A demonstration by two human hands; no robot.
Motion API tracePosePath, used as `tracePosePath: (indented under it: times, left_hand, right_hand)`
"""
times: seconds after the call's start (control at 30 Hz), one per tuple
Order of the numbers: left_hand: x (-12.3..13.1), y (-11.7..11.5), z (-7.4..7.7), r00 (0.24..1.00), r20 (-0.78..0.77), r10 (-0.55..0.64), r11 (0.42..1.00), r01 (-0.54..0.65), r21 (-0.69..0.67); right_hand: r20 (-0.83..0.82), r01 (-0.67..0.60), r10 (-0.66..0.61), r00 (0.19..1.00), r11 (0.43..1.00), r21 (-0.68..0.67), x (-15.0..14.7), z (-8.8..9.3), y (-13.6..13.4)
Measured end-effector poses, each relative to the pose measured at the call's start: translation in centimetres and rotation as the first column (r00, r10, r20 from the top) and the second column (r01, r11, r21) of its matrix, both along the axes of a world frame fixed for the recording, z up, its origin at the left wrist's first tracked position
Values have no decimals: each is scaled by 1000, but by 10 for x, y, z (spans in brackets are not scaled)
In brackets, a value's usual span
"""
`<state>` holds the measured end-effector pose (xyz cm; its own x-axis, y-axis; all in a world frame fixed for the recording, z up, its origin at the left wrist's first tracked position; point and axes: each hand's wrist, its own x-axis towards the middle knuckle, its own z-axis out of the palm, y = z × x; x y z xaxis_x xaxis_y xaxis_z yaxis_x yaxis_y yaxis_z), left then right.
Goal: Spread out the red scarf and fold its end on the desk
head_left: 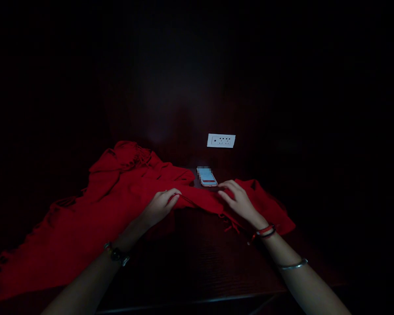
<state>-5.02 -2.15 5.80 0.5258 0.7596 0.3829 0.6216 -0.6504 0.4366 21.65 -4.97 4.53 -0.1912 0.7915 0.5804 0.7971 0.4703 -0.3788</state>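
Observation:
A large red fringed scarf (111, 210) lies spread over a dark tabletop, bunched up at the back left and running in a narrow strip toward the right. My left hand (162, 204) pinches the near edge of that strip between thumb and fingers. Over the right part of the cloth is my right hand (237, 200), its thumb and fingers apart; it lies on or just above the scarf, and I cannot tell how firmly it touches. Loose fringe hangs by the right hand's near side.
Behind the cloth a lit phone (206, 176) lies face up, close to my right fingertips. A white wall socket (221, 140) is set in the dark back panel. The dark wooden table (203, 262) ends at a front edge near me. Deep shadow hides both sides.

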Motion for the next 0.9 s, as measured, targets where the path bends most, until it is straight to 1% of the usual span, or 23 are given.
tracePosePath:
  times: [0.03, 0.07, 0.1, 0.13, 0.2, 0.27, 0.3, 0.37, 0.43, 0.5, 0.57, 0.6, 0.63, 0.67, 0.7, 0.77, 0.8, 0.83, 0.87, 0.9]
  left_hand:
    - [1, -1, -1, 1000, 2, -7, 1000, 7, 13]
    - [1, -1, -1, 1000, 8, -15, 1000, 15, 25]
    - [2, -3, -2, 999, 18, -28, 999, 27, 35]
    - [3, -4, -3, 998, 32, -47, 998, 46, 44]
    - [4, -7, -3, 994, 60, -93, 995, 91, 50]
    - [5, -10, -4, 989, 59, -133, 990, 130, 49]
    - [5, -11, -5, 988, 34, -149, 987, 147, 56]
    - [4, -13, -5, 985, -82, -149, 980, 158, 120]
    - [2, -14, -5, 966, -242, -88, 962, 146, 232]
    - [2, -15, -5, 937, -348, 24, 937, 100, 334]
    - [3, -16, -7, 924, -357, 138, 921, 12, 389]
    - [5, -16, -10, 922, -340, 187, 916, -38, 400]
    - [6, -17, -13, 921, -322, 221, 914, -81, 398]
    - [8, -17, -17, 920, -312, 236, 917, -105, 385]
    - [9, -17, -21, 921, -315, 231, 926, -110, 360]
    - [11, -15, -30, 922, -332, 200, 948, -96, 302]
    - [10, -14, -34, 922, -339, 188, 956, -92, 277]
    - [9, -13, -36, 922, -343, 180, 962, -92, 257]
    - [8, -11, -37, 923, -345, 173, 966, -92, 240]
    - [6, -10, -36, 925, -342, 167, 970, -91, 227]
  right_hand:
    - [53, -123, 123, 991, 992, -16, -16, 1, -8]
    - [108, -194, 198, 974, 980, -40, -31, 0, -16]
    - [160, -218, 225, 961, 974, -62, -45, -3, -21]
    - [202, -207, 219, 954, 975, -78, -56, -7, -25]
    - [237, -135, 155, 959, 986, -97, -69, -17, -26]
    - [180, -79, 96, 979, 992, -99, -68, -23, -20]
    - [118, -71, 82, 990, 993, -96, -63, -24, -15]
    - [-40, -81, 77, 996, 993, -91, -45, -21, -6]
    - [-191, -85, 65, 979, 991, -99, -20, -14, 4]
    - [-313, -42, 5, 950, 993, -112, 8, -7, 12]
    - [-439, 90, -136, 888, 988, -123, 36, -4, 19]
    - [-487, 173, -223, 844, 974, -146, 50, -4, 22]
    - [-505, 263, -317, 803, 948, -178, 63, -4, 24]
    - [-488, 366, -419, 765, 908, -205, 75, -6, 25]
    - [-432, 470, -521, 736, 853, -228, 86, -8, 26]
    - [-224, 647, -692, 686, 721, -248, 102, -11, 24]
    - [-95, 699, -736, 671, 670, -252, 107, -12, 22]
    - [26, 719, -738, 674, 648, -251, 108, -12, 20]
    - [123, 706, -701, 703, 665, -243, 106, -11, 17]
    - [190, 653, -625, 757, 720, -232, 101, -10, 13]
